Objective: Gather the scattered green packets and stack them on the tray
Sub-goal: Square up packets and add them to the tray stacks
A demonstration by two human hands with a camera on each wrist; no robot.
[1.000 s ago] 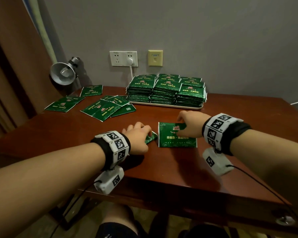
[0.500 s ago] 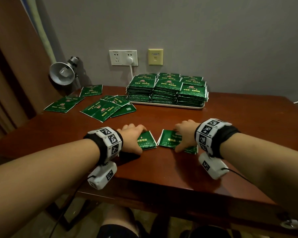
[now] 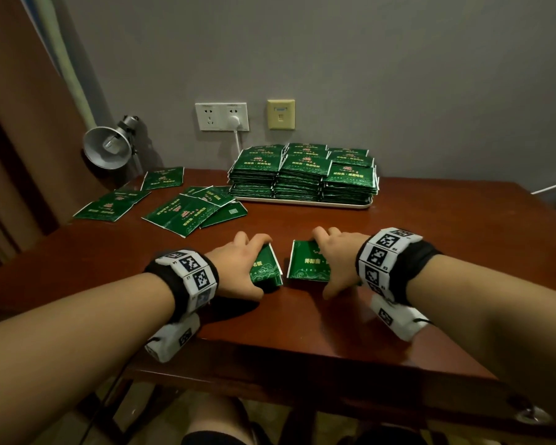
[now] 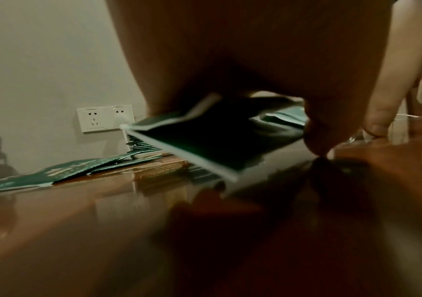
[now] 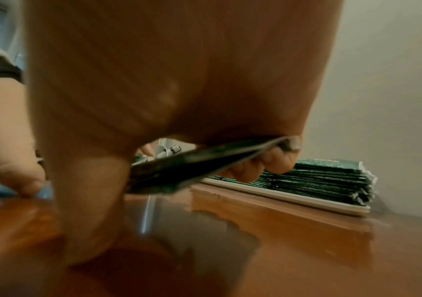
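Observation:
Near the table's front edge my left hand grips a green packet between fingers and thumb, lifted and tilted off the wood. Beside it my right hand holds a second green packet, fingers curled under its far edge and thumb at the near side. A white tray at the back centre carries tall stacks of packets. Several loose packets lie scattered at the back left.
A silver clamp lamp stands at the back left corner. Wall sockets with a white plug and cord sit behind the tray. A brown curtain hangs at the left. The table's front edge lies just below my wrists.
Both hands have drawn their packets toward the front edge and curled round them; the packets now tilt up off the table instead of lying flat.

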